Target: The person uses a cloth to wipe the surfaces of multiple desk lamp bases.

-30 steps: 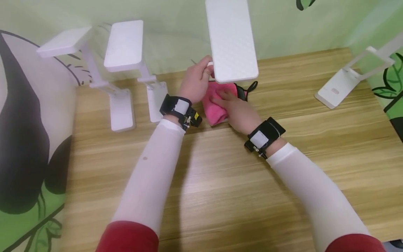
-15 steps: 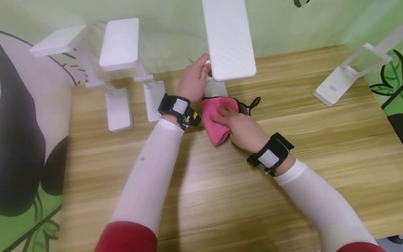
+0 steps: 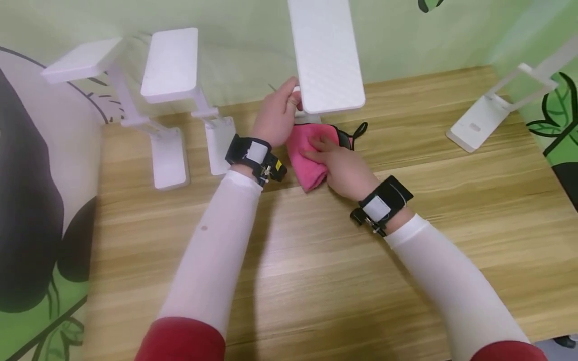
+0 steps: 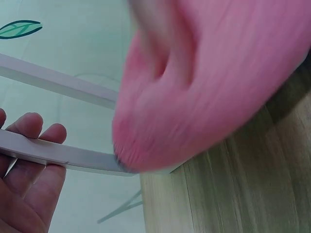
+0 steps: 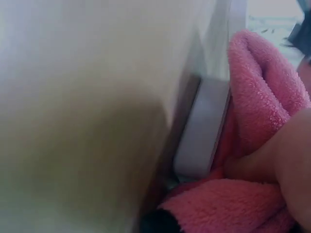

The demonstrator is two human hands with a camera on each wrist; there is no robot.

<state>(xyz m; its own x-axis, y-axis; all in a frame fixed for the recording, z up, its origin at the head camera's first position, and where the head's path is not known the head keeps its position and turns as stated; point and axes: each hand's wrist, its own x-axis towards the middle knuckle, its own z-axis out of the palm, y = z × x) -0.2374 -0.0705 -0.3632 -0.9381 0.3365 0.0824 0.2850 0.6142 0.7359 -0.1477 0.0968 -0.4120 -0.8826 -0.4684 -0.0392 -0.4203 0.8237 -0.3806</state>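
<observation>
My left hand [image 3: 274, 119] grips the slim white arm of a desk lamp [image 3: 328, 55]; in the left wrist view its fingers [image 4: 46, 187] curl round one bar [image 4: 82, 159]. Over the lamp's base lies a pink plush cloth [image 3: 308, 170] with black edging and a black loop. My right hand [image 3: 349, 168] holds the cloth down on the base, its fingertips sunk into the pile. Seen from the right wrist, the cloth bunches up around the thumb, against the side of the white base [image 5: 204, 128]. Most of the base is hidden by the cloth.
Two more white desk lamps stand on the left, one with its head [image 3: 171, 62] turned flat and another [image 3: 169, 160] beside it. A further folding lamp [image 3: 478, 125] is at the right. The wooden table [image 3: 316, 281] meets painted walls [image 3: 244, 40] behind and beside it.
My right hand drew the cloth toward me, baring part of the lamp base, then moved it back partway over the base. My left hand keeps its hold on the lamp's arm.
</observation>
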